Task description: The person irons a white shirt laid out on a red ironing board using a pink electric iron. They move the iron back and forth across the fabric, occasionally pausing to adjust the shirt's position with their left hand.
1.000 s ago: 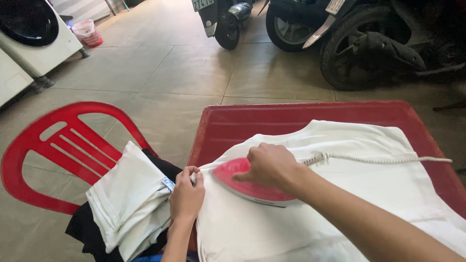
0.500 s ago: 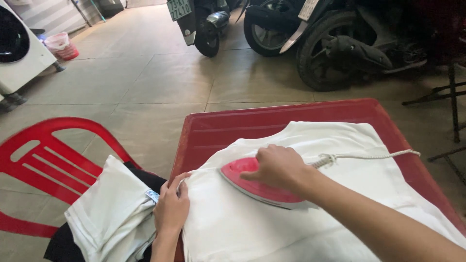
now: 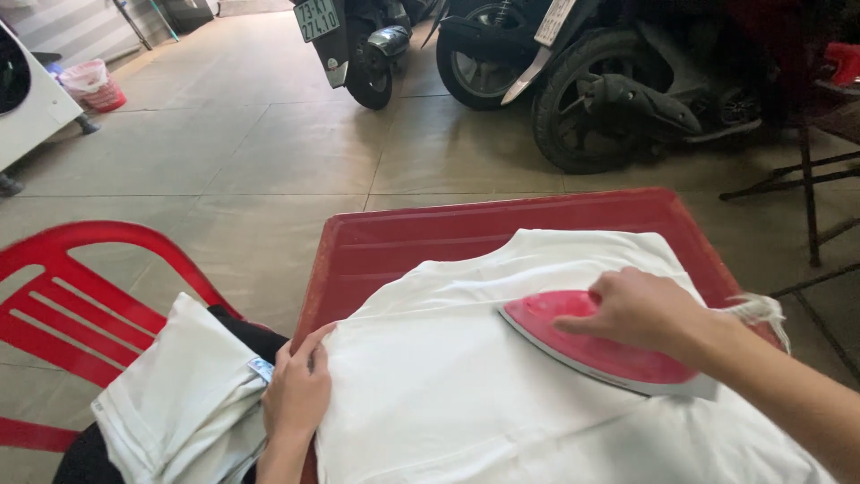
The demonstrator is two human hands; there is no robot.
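A white shirt (image 3: 466, 385) lies spread flat on a red table (image 3: 448, 233). My right hand (image 3: 640, 309) grips the handle of a pink iron (image 3: 582, 345), whose soleplate rests on the shirt's right half with its tip pointing left. The iron's white cord (image 3: 761, 309) trails off past the table's right edge. My left hand (image 3: 297, 390) lies flat on the shirt's left edge, fingers together, pressing the cloth down near the table's left rim.
A red plastic chair (image 3: 81, 296) stands at the left with folded white cloth (image 3: 175, 403) over dark clothes on it. Motorbikes (image 3: 573, 72) are parked beyond the table. A white washing machine (image 3: 27, 99) and a pink bucket (image 3: 94, 85) stand far left. A dark metal stand (image 3: 806, 179) is at the right.
The iron and my right hand have slid to the right across the shirt. My left hand has stayed on the shirt's left edge. The view has shifted.
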